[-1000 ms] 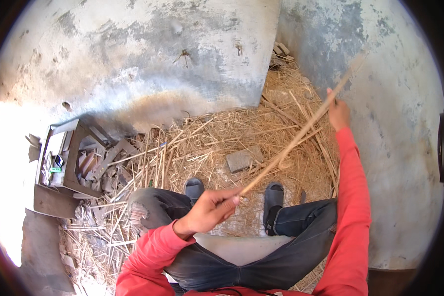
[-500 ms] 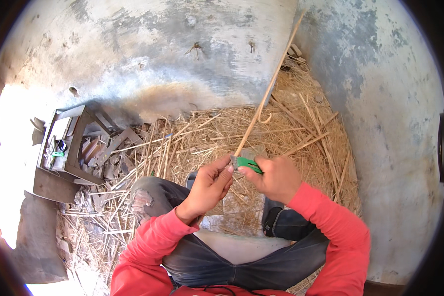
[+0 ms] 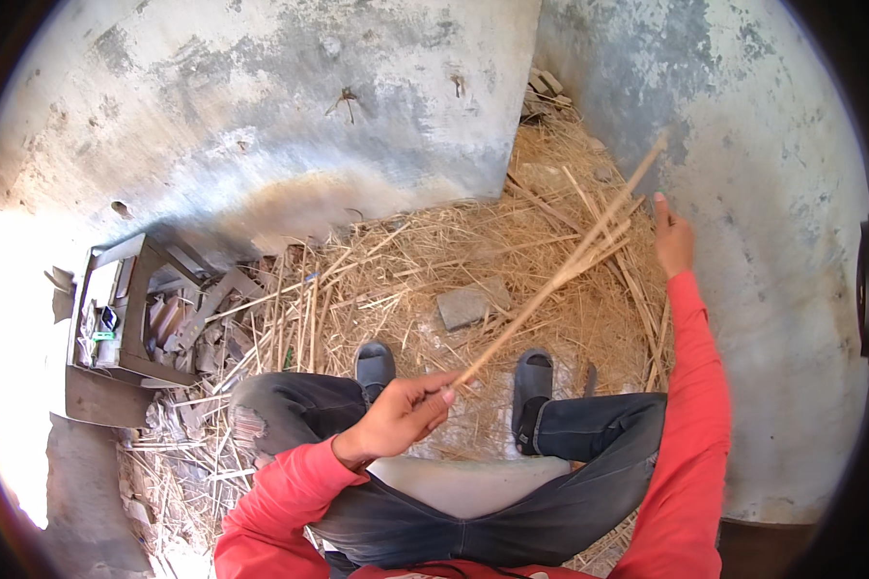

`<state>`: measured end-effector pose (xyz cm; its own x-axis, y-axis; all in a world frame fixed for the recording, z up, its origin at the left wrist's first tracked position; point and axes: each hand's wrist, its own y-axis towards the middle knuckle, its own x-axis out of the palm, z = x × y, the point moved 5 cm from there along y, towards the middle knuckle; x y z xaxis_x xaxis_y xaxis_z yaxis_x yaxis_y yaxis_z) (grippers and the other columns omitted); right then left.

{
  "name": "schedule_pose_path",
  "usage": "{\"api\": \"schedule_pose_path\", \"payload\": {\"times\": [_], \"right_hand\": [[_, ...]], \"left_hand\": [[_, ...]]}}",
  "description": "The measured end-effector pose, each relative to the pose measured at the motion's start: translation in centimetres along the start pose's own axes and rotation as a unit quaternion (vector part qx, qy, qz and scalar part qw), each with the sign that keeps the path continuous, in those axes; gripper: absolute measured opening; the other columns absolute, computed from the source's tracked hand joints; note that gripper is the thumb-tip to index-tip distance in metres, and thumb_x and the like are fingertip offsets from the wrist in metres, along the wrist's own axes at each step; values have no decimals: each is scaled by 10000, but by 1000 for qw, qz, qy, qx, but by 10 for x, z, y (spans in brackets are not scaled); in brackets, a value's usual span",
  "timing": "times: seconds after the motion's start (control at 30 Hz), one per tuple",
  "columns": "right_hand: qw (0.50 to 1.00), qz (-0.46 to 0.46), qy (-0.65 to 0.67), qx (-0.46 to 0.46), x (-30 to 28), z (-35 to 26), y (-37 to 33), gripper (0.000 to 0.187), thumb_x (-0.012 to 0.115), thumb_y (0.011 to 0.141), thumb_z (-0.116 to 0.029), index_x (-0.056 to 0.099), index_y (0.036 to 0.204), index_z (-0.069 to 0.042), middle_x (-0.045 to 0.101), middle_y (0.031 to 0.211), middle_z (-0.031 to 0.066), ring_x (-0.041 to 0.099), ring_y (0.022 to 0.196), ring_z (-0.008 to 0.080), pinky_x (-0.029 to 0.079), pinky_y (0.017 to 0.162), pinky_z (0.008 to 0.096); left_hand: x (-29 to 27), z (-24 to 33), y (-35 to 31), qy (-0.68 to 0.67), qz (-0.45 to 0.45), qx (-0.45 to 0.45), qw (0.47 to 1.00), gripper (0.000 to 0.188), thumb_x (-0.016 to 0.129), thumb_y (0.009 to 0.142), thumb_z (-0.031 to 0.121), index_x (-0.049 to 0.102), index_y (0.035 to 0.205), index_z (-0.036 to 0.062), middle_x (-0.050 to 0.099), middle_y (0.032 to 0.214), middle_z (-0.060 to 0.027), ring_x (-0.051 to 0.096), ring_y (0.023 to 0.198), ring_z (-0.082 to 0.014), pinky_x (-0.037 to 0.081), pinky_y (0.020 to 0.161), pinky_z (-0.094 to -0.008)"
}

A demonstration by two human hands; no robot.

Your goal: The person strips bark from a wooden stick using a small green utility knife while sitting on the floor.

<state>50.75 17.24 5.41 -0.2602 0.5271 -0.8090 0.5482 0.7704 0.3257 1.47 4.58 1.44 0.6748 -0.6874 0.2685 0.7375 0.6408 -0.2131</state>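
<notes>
My left hand (image 3: pixel 406 417) pinches the near end of a long, thin bamboo-like strip (image 3: pixel 518 324). The strip slants up and away to the right, and its far end splits into diverging lengths. Out to the right, near the wall, my right hand (image 3: pixel 675 241) is raised beside the strip's far part without touching it. Its thumb points up and the other fingers look curled. Whatever it holds is hidden behind the hand; the green-handled cutter seen earlier is out of sight.
Straw and loose strips (image 3: pixel 396 251) cover the floor. A grey block (image 3: pixel 462 308) lies among them, and a dark blade-like piece (image 3: pixel 590 380) lies near my right knee. A wooden stand (image 3: pixel 116 309) with small items is at left. Mottled walls (image 3: pixel 290 125) close in the corner.
My right hand, which held a green-handled cutter against the strip beside my left hand, has swung far out to the right. The strip has tilted right, and my left hand has dropped lower.
</notes>
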Motion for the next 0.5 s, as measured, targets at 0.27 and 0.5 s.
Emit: {"api": "schedule_pose_path", "payload": {"times": [0.27,0.5], "right_hand": [[921,-255,152,-252,-15,-186,-147,729,466,991,-680,755,1031,-11,581,531,99,579,464,207,455,459,430],[904,-272,50,-325,22,-204,-210,674,478,999,-635,743,901,-23,595,552,184,623,504,377,488,494,492]], "left_hand": [[-9,19,13,-79,113,32,990,451,431,1113,166,366,1536,25,315,610,78,281,467,-27,246,434,-212],[-7,26,17,-86,99,-2,991,490,451,1109,153,335,1572,42,312,595,72,275,457,-34,252,430,-229]]}}
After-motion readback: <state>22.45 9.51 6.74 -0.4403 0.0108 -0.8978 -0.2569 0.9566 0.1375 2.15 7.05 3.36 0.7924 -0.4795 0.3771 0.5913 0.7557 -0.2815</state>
